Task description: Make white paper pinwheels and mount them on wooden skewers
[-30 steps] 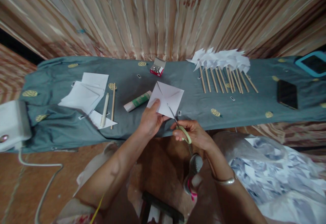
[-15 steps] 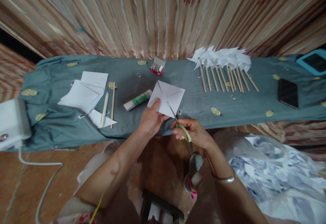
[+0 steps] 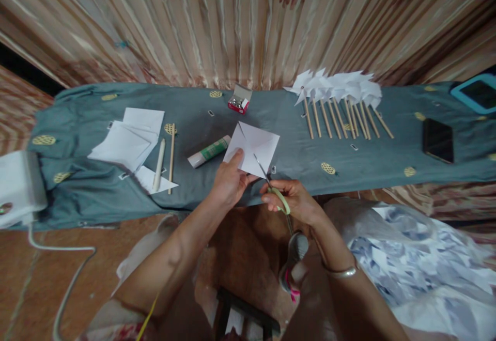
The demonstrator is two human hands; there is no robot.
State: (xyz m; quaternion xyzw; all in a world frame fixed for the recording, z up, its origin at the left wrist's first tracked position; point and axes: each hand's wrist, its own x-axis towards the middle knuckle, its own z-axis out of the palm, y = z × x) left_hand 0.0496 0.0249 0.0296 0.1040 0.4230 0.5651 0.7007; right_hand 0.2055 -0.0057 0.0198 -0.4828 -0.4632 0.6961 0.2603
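Note:
My left hand (image 3: 229, 182) pinches the near corner of a white paper square (image 3: 253, 145) with diagonal creases, holding it above the grey-blue cloth. My right hand (image 3: 295, 201) grips small scissors (image 3: 271, 185) with pale green handles. Their blades reach into the paper's near edge along a crease. Both hands are closed on what they hold.
On the cloth-covered table (image 3: 271, 119) lie a glue stick (image 3: 209, 152), a stack of white paper (image 3: 126, 142), a white pen (image 3: 159, 158), a wooden stick (image 3: 171, 157), a small pin box (image 3: 239, 99), several finished pinwheels (image 3: 341, 101), a phone (image 3: 437, 140) and a tablet (image 3: 475, 94). A bag of paper scraps (image 3: 418, 263) sits at the lower right.
The scissors and my right hand have shifted slightly; the paper stays pinched in my left hand. Little else has moved.

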